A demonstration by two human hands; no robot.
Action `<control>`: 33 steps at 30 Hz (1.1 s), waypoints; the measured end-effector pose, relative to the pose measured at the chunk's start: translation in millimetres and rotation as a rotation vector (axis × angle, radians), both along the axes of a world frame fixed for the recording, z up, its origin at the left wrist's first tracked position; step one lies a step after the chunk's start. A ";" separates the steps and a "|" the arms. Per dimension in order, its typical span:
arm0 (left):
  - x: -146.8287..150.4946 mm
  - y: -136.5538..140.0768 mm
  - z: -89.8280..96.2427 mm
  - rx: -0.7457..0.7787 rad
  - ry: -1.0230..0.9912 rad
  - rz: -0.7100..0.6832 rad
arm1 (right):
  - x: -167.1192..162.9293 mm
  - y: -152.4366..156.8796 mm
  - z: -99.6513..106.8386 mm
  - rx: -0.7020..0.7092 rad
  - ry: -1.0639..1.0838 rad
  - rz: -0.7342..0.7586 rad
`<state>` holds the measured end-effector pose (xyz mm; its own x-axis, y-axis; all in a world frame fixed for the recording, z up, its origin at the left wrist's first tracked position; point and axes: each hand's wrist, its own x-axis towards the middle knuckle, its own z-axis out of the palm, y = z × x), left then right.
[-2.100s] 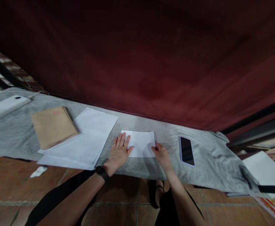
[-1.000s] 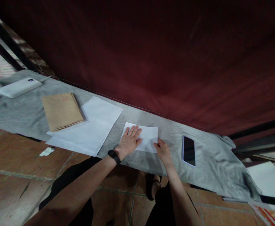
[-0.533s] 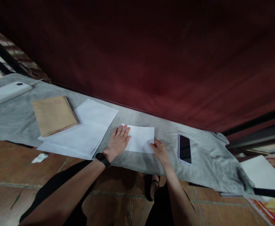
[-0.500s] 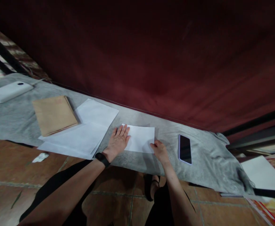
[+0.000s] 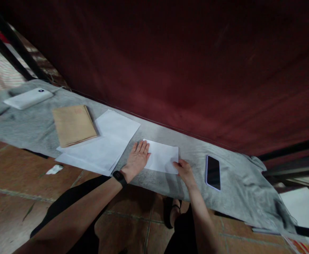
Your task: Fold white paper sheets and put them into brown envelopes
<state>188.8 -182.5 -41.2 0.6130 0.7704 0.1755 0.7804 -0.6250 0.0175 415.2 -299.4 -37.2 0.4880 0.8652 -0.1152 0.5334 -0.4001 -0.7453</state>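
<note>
A small white sheet of paper [image 5: 162, 157], apparently folded, lies on the grey cloth in front of me. My left hand [image 5: 137, 158] rests flat over its left end, fingers stretched out and a black band on the wrist. At the lower right corner, my right hand [image 5: 184, 171] pinches the paper with the thumb on top; the other fingers are partly hidden. Left of my hands, larger white sheets [image 5: 98, 151] are spread in an overlapping pile. A stack of brown envelopes [image 5: 74, 125] lies partly over them.
To the right lies a phone [image 5: 213, 173] in a purple case. A white device [image 5: 28, 98] with a cable sits at the far left. Grey cloth [image 5: 239, 183] covers the narrow surface, with a dark red curtain [image 5: 170, 70] behind. Crumpled tissue [image 5: 54, 169] is on the tiled floor.
My view has shifted slightly left, so everything appears farther right. Both hands stay in nearly the same places on the small paper.
</note>
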 end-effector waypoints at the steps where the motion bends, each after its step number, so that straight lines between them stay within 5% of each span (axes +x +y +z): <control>1: 0.6 -0.5 0.6 0.004 0.005 0.000 | 0.1 0.4 -0.1 -0.012 -0.001 -0.001; 21: -2.5 2.9 -1.3 0.044 -0.072 -0.006 | 1.3 2.1 -5.6 0.024 -0.118 -0.018; 27: 8.7 -15.4 -7.7 0.003 -0.135 -0.237 | -1.3 -3.0 -7.9 0.033 -0.294 0.000; 33: 15.8 -21.7 -9.1 -0.034 -0.149 -0.228 | -16.1 6.7 -3.2 0.266 -0.496 -0.064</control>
